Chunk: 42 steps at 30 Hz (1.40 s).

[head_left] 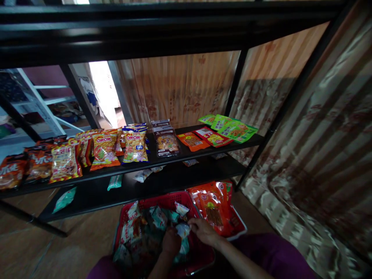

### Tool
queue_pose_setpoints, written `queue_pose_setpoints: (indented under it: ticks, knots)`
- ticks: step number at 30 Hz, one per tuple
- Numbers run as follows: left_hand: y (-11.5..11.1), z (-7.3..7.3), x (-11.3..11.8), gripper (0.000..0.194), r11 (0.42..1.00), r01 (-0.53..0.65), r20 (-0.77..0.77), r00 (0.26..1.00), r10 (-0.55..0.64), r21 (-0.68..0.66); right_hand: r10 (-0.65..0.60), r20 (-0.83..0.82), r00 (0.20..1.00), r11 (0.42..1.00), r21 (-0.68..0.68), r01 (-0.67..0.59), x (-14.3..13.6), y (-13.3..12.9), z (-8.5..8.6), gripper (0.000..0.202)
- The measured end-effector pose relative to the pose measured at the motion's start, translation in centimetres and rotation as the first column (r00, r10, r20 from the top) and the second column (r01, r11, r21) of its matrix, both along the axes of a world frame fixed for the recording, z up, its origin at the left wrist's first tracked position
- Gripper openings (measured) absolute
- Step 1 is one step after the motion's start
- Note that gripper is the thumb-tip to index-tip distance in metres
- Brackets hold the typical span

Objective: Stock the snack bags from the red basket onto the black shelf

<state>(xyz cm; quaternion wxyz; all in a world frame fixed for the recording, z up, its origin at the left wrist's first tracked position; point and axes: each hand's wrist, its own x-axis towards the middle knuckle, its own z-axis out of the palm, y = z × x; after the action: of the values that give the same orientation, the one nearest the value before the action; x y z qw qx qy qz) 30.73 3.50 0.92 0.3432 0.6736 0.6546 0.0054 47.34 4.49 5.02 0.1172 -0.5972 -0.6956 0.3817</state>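
Between my two hands, over the red basket (190,201), is a small pale snack packet (183,231). My right hand (203,231) pinches its right edge with thumb and forefinger. My left hand (171,241) is curled against the packet's left side, its fingers closed and partly hidden. Under and around them the basket holds several snack packets, some white and red (132,228), others green and white (158,217). Dim light blurs the ones deeper down.
A second basket (240,224) on the right holds orange snack bags (214,207). Above, a black shelf (128,167) carries bagged snacks (104,149), boxed cookies (166,143) and green pouches (240,130). Its lower board (162,186) has a few packets. A curtain (314,155) hangs at right.
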Motion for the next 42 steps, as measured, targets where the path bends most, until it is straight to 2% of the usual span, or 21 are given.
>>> queue_pose_setpoints:
  ticks: [5, 9, 11, 14, 17, 20, 24, 28, 31, 34, 36, 39, 41, 42]
  knots:
    - [-1.5, 1.5, 1.7, 0.035, 0.995, -0.07, 0.077, 0.995, 0.064, 0.075, 0.024, -0.008, 1.0, 0.998, 0.054, -0.024, 0.7, -2.4, 0.5, 0.028]
    - [-2.2, 3.2, 0.4, 0.033, 0.985, -0.132, 0.128, 0.985, 0.118, 0.11, 0.106, -0.042, 0.993, 0.994, 0.034, -0.105, -0.4, -2.9, 0.7, 0.029]
    - [-1.6, 4.5, -1.2, 0.033, 0.973, -0.183, 0.138, 0.977, 0.165, 0.137, 0.126, -0.07, 0.99, 0.991, 0.054, -0.123, -1.4, -2.2, 1.0, 0.032]
    - [-0.1, 7.3, -3.8, 0.035, 0.938, -0.279, 0.164, 0.955, 0.248, 0.206, 0.13, -0.107, 0.986, 0.989, 0.088, -0.121, -3.0, -0.4, 2.1, 0.036]
    - [1.3, 10.3, -5.5, 0.033, 0.869, -0.404, 0.262, 0.905, 0.334, 0.286, 0.162, -0.182, 0.97, 0.983, 0.121, -0.141, -4.4, 1.7, 4.1, 0.039]
    - [2.1, 12.3, -6.2, 0.03, 0.814, -0.477, 0.374, 0.859, 0.351, 0.331, 0.166, -0.276, 0.947, 0.98, 0.152, -0.127, -5.3, 3.7, 6.4, 0.043]
    - [2.6, 12.6, -6.6, 0.027, 0.781, -0.509, 0.472, 0.822, 0.317, 0.361, 0.146, -0.311, 0.939, 0.981, 0.168, -0.097, -6.4, 5.2, 8.4, 0.045]
    - [2.9, 11.9, -7.8, 0.027, 0.725, -0.563, 0.55, 0.778, 0.303, 0.396, 0.199, -0.301, 0.933, 0.976, 0.151, -0.16, -7.9, 5.0, 8.7, 0.043]
    - [3.6, 12.0, -9.5, 0.026, 0.629, -0.661, 0.626, 0.705, 0.332, 0.411, 0.273, -0.337, 0.901, 0.96, 0.157, -0.232, -9.7, 4.7, 8.7, 0.043]
    - [4.8, 13.4, -12.1, 0.026, 0.49, -0.751, 0.709, 0.627, 0.321, 0.442, 0.315, -0.375, 0.872, 0.947, 0.183, -0.264, -12.2, 4.8, 9.6, 0.044]
    - [5.9, 15.2, -14.4, 0.026, 0.378, -0.785, 0.741, 0.604, 0.293, 0.49, 0.303, -0.437, 0.847, 0.951, 0.193, -0.241, -14.2, 5.4, 10.9, 0.044]
    - [7.8, 18.9, -18.3, 0.027, 0.163, -0.794, 0.734, 0.605, 0.31, 0.586, 0.221, -0.622, 0.752, 0.974, 0.18, -0.137, -18.0, 7.0, 13.5, 0.047]
    - [9.4, 21.5, -21.0, 0.029, 0.08, -0.775, 0.711, 0.612, 0.347, 0.627, 0.208, -0.711, 0.671, 0.972, 0.225, -0.062, -20.7, 8.7, 15.4, 0.049]
    - [10.3, 22.7, -22.2, 0.03, 0.07, -0.761, 0.689, 0.618, 0.379, 0.645, 0.204, -0.734, 0.648, 0.966, 0.257, -0.013, -22.1, 9.7, 16.4, 0.05]
